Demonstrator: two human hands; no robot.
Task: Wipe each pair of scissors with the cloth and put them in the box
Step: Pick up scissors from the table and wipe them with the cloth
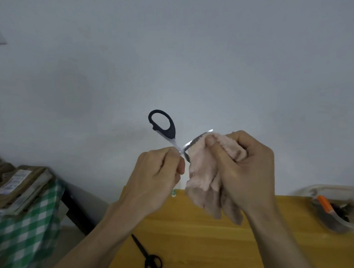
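Raised in front of the wall, my left hand (159,175) grips a pair of black-handled scissors (165,128) near the pivot. The scissors are spread apart, one black loop pointing up. My right hand (248,161) holds a pink cloth (204,173) wrapped around one shiny blade, whose tip shows above the cloth. A second, all-black pair of scissors (147,254) lies on the wooden table (196,234) below my left forearm. At the right stands a clear plastic box (336,189) with an orange-handled tool and dark items inside.
To the left stands another table with a green checked cloth (24,231) and a stack of cardboard and parcels (16,187). A small green-and-white object (173,192) sits at the wooden table's far edge.
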